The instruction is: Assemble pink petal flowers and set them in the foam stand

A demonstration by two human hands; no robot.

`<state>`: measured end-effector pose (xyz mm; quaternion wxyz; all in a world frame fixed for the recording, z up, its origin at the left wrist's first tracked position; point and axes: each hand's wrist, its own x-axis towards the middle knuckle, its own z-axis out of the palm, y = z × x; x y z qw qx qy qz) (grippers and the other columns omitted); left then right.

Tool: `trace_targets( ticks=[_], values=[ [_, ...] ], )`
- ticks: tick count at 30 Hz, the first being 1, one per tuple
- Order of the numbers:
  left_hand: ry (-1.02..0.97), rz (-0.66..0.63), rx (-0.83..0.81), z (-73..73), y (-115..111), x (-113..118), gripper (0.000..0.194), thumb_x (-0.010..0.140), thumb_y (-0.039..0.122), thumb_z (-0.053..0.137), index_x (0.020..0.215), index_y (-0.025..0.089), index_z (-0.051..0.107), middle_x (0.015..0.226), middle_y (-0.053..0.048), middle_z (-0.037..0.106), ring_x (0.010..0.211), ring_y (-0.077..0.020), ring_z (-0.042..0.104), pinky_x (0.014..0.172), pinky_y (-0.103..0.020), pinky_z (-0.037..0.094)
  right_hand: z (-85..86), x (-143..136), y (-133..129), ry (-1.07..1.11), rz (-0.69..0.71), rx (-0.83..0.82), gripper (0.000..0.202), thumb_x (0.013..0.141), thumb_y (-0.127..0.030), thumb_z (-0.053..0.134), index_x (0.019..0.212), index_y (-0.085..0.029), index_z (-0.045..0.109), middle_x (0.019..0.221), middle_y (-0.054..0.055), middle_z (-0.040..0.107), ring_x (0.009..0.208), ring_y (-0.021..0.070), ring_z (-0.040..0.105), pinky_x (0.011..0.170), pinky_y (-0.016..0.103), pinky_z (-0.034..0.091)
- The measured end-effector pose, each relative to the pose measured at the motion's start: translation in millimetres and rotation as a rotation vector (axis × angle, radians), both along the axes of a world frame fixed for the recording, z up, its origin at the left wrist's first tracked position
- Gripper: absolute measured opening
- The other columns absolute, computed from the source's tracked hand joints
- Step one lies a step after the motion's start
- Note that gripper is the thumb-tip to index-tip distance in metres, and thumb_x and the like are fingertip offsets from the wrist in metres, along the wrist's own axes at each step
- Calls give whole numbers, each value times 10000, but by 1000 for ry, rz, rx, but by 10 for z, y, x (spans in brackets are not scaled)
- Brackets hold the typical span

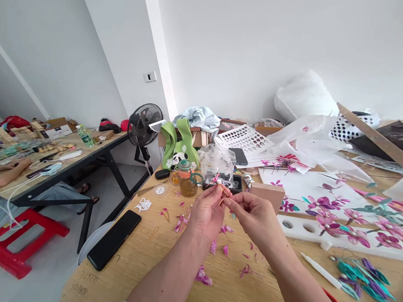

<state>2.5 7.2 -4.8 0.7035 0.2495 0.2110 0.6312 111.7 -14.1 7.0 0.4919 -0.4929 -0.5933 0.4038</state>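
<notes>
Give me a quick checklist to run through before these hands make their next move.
1. Left hand pinching the small pink piece: ok.
2. Right hand gripping it too: cannot tell; the fingertips meet beside it, but the contact is too small to make out.
3. Wood below the hands free of loose petals: not ok, several lie scattered.
4. Jar upright: ok.
5. Black phone well in from the table's edge: not ok, it lies right by it.
</notes>
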Motion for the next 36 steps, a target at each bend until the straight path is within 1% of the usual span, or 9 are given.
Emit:
trace_targets(
  ticks=[5,10,15,19,23,26,29,36],
  values=[
    [50,88,-5,12,-8,-8,133,605,204,782,672,135,690,703,-12,632,669,-95,575,712,-237,429,-14,-33,-14,-20,32,17,356,726,-496,622,648,-149,603,498,-39,430,442,72,295,407,216,205],
    [142,237,17,39,-19,0,157,567,209,801,661,133,701,674,-9,633,641,-88,559,712,-247,424,22,-66,-50,-27,56,-17,372,752,-512,575,710,-150,651,441,-58,376,392,73,276,373,219,194],
    [298,354,43,-26,23,-25,128,608,236,772,680,142,724,634,-6,645,633,-95,555,695,-239,419,3,-64,-48,-57,39,24,378,764,-507,562,731,-143,661,470,-46,400,422,78,283,386,217,201],
    [440,414,95,-79,63,-57,155,630,290,759,639,142,714,598,-3,635,634,-113,556,678,-239,422,-1,-32,-41,-70,12,67,366,779,-494,554,731,-144,649,501,-35,426,437,80,291,401,218,215],
    [486,404,114,-96,74,-67,160,624,296,765,658,146,720,621,-10,652,630,-116,553,665,-237,419,5,9,-37,-106,-35,79,333,791,-469,548,723,-154,632,502,-35,436,438,84,306,406,218,229],
    [491,382,93,-100,76,-64,182,602,298,778,692,147,730,622,-14,654,623,-120,555,658,-242,416,4,31,-33,-149,-68,117,317,801,-450,540,731,-156,638,520,-19,490,452,91,339,416,219,255],
    [489,356,72,-99,80,-59,197,578,293,791,686,141,730,610,-13,646,600,-113,546,653,-244,411,6,43,-27,-170,-93,140,308,806,-432,535,736,-154,648,535,-8,526,461,94,364,427,219,280],
    [375,235,-9,-39,63,-51,211,513,249,822,654,126,723,595,-14,634,560,-86,527,622,-231,406,10,84,-1,-159,-136,121,302,782,-430,545,702,-155,641,494,-27,455,450,93,327,419,222,242]
  ],
)
